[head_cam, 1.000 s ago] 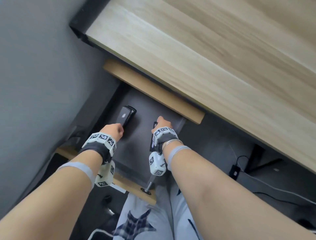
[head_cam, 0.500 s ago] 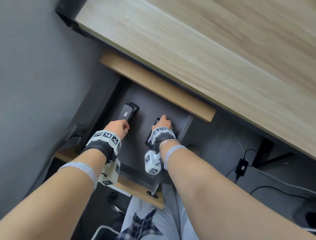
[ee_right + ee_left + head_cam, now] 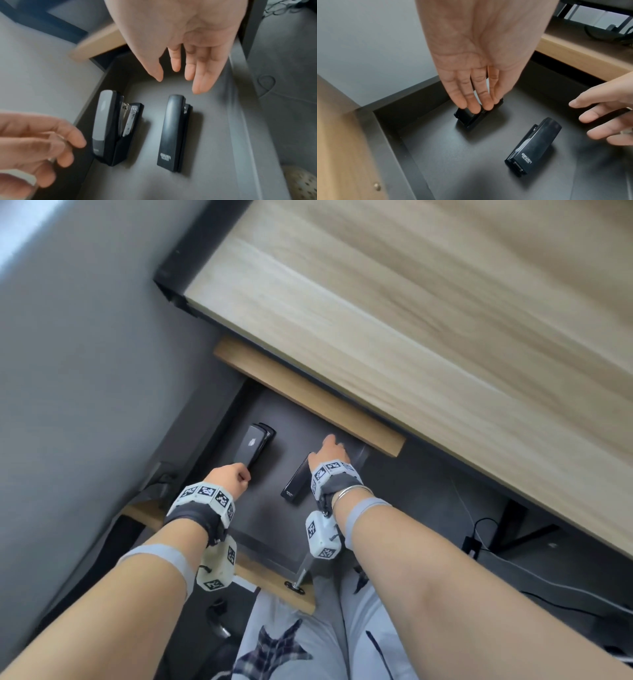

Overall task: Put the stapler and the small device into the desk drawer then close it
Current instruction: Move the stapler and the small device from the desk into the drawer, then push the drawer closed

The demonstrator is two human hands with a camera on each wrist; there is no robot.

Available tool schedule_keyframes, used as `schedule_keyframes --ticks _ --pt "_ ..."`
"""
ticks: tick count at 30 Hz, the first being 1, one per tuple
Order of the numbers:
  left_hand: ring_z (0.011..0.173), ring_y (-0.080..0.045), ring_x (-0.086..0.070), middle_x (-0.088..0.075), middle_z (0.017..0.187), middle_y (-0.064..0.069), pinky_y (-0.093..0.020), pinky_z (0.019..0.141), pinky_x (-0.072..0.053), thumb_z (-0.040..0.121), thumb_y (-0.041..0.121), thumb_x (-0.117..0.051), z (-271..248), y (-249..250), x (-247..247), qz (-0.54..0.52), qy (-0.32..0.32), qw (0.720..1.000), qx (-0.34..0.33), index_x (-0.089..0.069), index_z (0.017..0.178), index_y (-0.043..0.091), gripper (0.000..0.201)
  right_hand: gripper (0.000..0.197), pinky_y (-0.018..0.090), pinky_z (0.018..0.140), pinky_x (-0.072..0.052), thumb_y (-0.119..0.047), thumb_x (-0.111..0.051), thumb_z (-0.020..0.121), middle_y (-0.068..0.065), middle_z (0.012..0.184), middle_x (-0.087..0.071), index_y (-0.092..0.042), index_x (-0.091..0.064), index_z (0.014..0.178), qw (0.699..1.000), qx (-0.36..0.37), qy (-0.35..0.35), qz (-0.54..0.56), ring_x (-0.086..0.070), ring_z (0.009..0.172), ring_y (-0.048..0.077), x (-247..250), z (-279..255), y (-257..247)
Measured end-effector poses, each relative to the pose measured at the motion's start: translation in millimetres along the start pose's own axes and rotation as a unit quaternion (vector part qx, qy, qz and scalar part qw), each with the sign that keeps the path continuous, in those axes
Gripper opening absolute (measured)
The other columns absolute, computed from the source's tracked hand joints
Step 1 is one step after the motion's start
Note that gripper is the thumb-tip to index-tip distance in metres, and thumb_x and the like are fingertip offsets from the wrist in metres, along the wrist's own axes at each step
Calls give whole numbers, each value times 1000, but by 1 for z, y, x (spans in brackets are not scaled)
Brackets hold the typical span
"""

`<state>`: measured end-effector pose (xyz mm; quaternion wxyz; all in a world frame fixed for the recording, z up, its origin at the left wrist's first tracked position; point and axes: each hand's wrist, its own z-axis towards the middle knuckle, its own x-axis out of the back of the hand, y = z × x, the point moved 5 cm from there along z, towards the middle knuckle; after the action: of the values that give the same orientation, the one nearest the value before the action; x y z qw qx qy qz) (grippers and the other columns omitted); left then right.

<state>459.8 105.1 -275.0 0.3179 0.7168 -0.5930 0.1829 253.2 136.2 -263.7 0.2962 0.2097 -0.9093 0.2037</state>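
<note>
Head view, with both wrist views. The open desk drawer [image 3: 270,501] stands pulled out below the edge of the wooden tabletop [image 3: 411,337]; its dark floor carries both task objects, lying side by side and apart, long axes roughly parallel.

The stapler [image 3: 255,445] lies on the drawer's left side, near the left wall, its metal staple channel exposed in the right wrist view [image 3: 118,128]. The small device [image 3: 296,481], a slim black bar with white lettering at its near end [image 3: 173,132], lies to the right of the stapler.

The left hand [image 3: 231,479] sits at the near end of the stapler. In the left wrist view its fingers [image 3: 471,105] hang close together and nearly straight, tips laid over the top of the stapler [image 3: 471,119]; they are not wrapped round it. From the right wrist view the same hand [image 3: 34,135] appears loosely curled just beside the stapler's near end, and contact cannot be confirmed there.

The right hand [image 3: 330,451] hovers over the far end of the small device, holding nothing. Its fingers [image 3: 199,81] are spread and relaxed, tips pointing at bare drawer floor just beyond the device, clear of it. The left wrist view shows this hand [image 3: 607,115] beside and above the device [image 3: 534,143], apart from it.
</note>
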Motion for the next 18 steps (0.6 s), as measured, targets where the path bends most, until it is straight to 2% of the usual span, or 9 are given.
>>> schedule_keyframes --ticks 1,3,5,8,13,18 --pt "109 -29 -62 -69 117 -10 -29 91 -47 86 10 -49 -6 1 3 -2 5 1000 4 -66 109 13 29 38 32 80 -44 -13 -47 92 16 130 -53 -9 -40 130 1000 15 0 -8 -57 115 34 9 -5 -3" --pt "108 -29 -62 -69 115 -11 -29 90 -48 85 9 -49 -18 1 8 -7 14 1000 12 -67 107 12 29 40 29 74 -43 -10 -44 92 15 121 -61 -12 -40 132 999 43 4 -22 -61 109 33 29 -18 -10" --pt "106 -29 -63 -69 114 -12 -29 89 -48 85 9 -48 -31 -1 13 -11 19 999 27 -67 106 12 28 37 28 71 -43 -9 -43 91 14 115 -66 -13 -46 127 996 80 18 -46 -64 103 32 49 -32 -18" --pt "109 -29 -62 -68 117 -11 -30 91 -47 87 10 -47 -51 -9 15 -17 21 998 57 -65 109 13 28 27 28 72 -45 -12 -44 91 14 111 -68 -12 -59 113 987 141 36 -67 -65 100 32 80 -53 -30" --pt "108 -27 -62 -67 118 -10 -29 92 -47 86 9 -46 -79 -27 7 -21 9 994 108 -65 108 14 29 30 29 74 -47 -13 -41 90 14 106 -70 -18 -69 101 971 209 90 -76 -65 97 34 133 -77 -41" --pt "110 -28 -63 -68 118 -12 -29 91 -47 89 11 -49 -92 -38 -5 5 -15 988 154 -65 110 8 26 28 35 80 -56 -17 -43 91 14 102 -73 -16 -70 101 961 225 151 -53 -67 94 34 170 -82 -36"
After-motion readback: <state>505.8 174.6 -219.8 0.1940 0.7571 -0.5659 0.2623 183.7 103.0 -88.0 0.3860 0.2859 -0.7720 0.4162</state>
